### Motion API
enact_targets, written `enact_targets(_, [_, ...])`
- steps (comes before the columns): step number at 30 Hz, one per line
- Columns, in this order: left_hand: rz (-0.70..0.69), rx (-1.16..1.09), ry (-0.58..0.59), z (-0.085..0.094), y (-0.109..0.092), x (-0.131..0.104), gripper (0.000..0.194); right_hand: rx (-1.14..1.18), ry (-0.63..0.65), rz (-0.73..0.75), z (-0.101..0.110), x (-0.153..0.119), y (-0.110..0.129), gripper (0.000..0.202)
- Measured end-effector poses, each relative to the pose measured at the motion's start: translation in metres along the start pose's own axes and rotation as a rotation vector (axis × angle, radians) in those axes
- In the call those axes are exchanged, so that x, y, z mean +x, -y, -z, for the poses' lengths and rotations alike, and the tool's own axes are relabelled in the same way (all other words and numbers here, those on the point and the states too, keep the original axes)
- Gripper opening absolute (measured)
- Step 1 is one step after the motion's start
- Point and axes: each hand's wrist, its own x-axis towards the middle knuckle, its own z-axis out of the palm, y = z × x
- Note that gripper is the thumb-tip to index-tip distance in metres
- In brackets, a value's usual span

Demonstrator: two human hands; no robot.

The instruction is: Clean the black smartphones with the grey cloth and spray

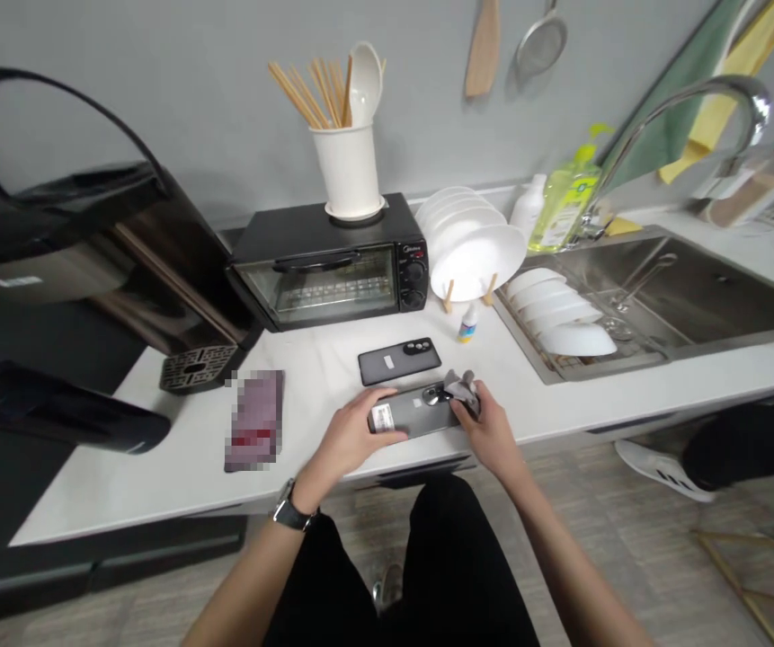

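Observation:
My left hand grips the left end of a grey phone near the counter's front edge, thumb below and fingers above. A white label sits on that end of the phone. Pinched in my right hand is a crumpled grey cloth, which touches the phone's right end beside its round camera. Just behind lies a black phone case with camera openings at its right. A small white bottle with a blue and yellow label stands farther back to the right.
Behind are a toaster oven holding a utensil cup, and racked plates. Right is a sink with bowls. Left are a coffee machine and a pixelated purple item. Another person's shoe is at right.

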Motion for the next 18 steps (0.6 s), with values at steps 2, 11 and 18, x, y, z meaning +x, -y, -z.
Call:
enact_targets(2, [-0.087, 0.148, 0.022, -0.004, -0.002, -0.008, 0.081, -0.105, 0.009, 0.018, 0.004, -0.005, -0.002, 0.027])
enact_targets(11, [-0.226, 0.225, -0.034, -0.012, 0.007, -0.022, 0.089, -0.451, -0.244, 0.385, 0.001, 0.009, 0.008, 0.035])
enact_targets(18, [-0.178, 0.032, 0.003, -0.005, 0.016, -0.034, 0.121, -0.665, 0.109, 0.608, -0.036, -0.025, 0.020, 0.061])
